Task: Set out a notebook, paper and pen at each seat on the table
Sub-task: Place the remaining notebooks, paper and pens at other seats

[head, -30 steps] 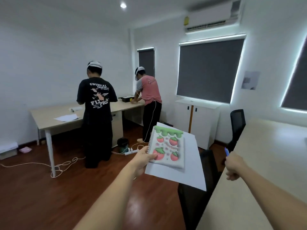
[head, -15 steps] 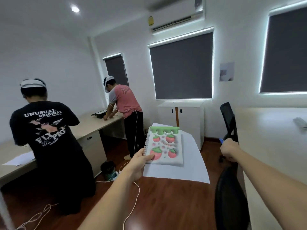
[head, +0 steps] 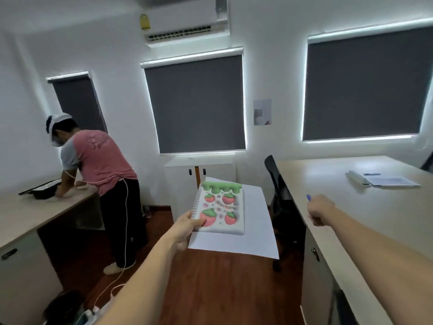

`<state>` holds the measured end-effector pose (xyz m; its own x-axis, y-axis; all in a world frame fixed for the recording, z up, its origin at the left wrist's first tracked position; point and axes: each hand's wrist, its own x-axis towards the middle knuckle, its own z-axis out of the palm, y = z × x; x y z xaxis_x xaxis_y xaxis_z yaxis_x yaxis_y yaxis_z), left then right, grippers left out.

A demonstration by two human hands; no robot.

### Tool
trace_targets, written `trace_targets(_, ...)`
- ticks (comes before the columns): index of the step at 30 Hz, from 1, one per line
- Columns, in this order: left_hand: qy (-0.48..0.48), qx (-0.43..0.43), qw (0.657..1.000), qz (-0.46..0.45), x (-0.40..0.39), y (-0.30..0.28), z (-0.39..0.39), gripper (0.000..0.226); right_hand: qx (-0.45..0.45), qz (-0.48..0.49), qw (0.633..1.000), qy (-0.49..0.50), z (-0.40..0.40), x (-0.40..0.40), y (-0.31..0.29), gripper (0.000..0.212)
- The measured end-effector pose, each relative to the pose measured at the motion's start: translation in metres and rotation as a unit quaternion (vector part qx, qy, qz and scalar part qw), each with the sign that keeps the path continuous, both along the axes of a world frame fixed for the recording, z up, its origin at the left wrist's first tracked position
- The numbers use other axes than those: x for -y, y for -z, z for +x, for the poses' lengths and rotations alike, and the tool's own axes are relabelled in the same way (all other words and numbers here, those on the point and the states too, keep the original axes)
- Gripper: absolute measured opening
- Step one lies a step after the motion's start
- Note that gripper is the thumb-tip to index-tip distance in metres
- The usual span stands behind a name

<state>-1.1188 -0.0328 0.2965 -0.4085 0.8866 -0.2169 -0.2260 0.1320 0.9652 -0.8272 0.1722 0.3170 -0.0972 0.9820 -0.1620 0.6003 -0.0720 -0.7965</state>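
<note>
My left hand grips a spiral notebook with a strawberry cover, lying on a white sheet of paper; both are held out flat over the wooden floor. My right hand is curled round a blue pen, of which only the tip shows, above the near edge of the long pale table. Farther along that table lie another notebook, a sheet of paper and a pen.
A black office chair stands at the table's left edge, just right of the held paper. A person in a pink shirt bends over a desk at the left. A white cabinet stands under the window.
My view has swung right: the person in the black shirt has left the frame, and the long table with a set on it has come into view. Both hands keep their holds.
</note>
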Motion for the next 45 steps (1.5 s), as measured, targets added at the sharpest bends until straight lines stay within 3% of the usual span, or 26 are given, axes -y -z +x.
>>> trace_targets(6, 0.091, 0.008, 0.995, -0.028, -0.153, 0.004, -0.035, 0.037, 0.008, -0.100, 0.990, 0.096, 0.004, -0.102, 0.013, 0.030)
trace_targets(11, 0.163, 0.010, 0.986, -0.016, -0.281, 0.015, -0.034, 0.021, -0.004, -0.112, 0.980, 0.164, 0.024, -0.191, 0.016, 0.026)
trace_targets(20, 0.220, 0.020, 0.975, 0.024, -0.524, -0.002, -0.049, 0.018, -0.061, -0.107, 0.973, 0.197, 0.005, -0.395, 0.006, 0.025)
trace_targets(27, 0.256, 0.035, 0.966, 0.020, -0.712, 0.022, -0.054, 0.043, -0.079, -0.085, 0.964, 0.237, 0.001, -0.533, 0.015, 0.018)
trace_targets(32, 0.322, 0.034, 0.946, 0.000, -0.853, 0.039, -0.038, 0.036, -0.079, -0.107, 0.946, 0.295, 0.020, -0.627, 0.038, 0.003)
trace_targets(37, 0.397, 0.003, 0.918, -0.021, -0.983, 0.057, -0.003, 0.032, -0.088, -0.097, 0.931, 0.341, 0.048, -0.704, 0.060, 0.021)
trace_targets(40, 0.433, -0.014, 0.900, -0.057, -1.042, 0.082, 0.034, 0.027, -0.104, -0.141, 0.905, 0.387, 0.076, -0.737, 0.088, 0.019)
trace_targets(45, 0.474, -0.031, 0.875, -0.096, -1.157, 0.142, 0.083, 0.039, -0.111, -0.174, 0.880, 0.428, 0.126, -0.821, 0.146, 0.015)
